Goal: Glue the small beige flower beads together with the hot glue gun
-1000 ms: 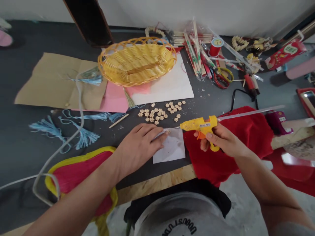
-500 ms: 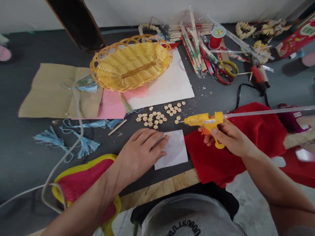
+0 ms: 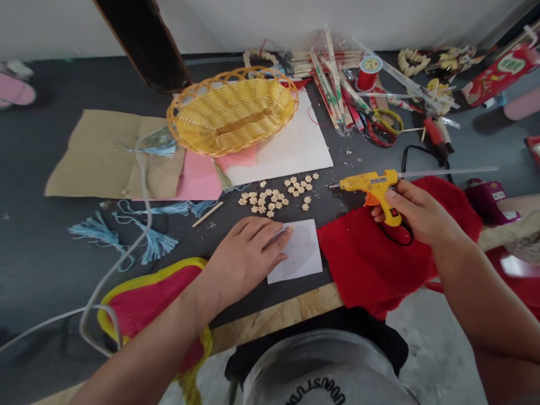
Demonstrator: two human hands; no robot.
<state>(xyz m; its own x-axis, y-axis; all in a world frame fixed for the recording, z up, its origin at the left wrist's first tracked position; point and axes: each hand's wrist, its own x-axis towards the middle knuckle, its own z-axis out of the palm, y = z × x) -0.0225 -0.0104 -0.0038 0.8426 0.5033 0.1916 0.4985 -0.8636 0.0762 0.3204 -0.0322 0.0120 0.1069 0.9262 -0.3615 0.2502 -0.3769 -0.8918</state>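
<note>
My left hand (image 3: 253,250) lies on a small white sheet of paper (image 3: 306,259) with faint marks, its fingers stretched out. At the index fingertip, against the paper, sits a tiny pale bit that looks like a flower-shaped bead (image 3: 290,229); how firmly it is held cannot be made out. My right hand (image 3: 411,208) grips the handle of a yellow glue gun (image 3: 369,183), nozzle pointing left. A long translucent glue stick (image 3: 451,171) sticks out of its back. Several flower-shaped wooden beads (image 3: 268,201) are spread just beyond the paper.
Red felt (image 3: 363,247) lies right of the paper. A yellow wicker basket (image 3: 236,115) stands behind on white and pink sheets. Scissors (image 3: 382,126), a red thread spool (image 3: 368,74) and wrapped chopsticks (image 3: 333,84) lie back right. Blue tassels (image 3: 158,244) and a grey cord (image 3: 145,208) are at left.
My right hand has moved the glue gun rightward and slightly up, away from the paper and beads, turning its handle. My left hand has stayed on the paper. The whole view has shifted a little.
</note>
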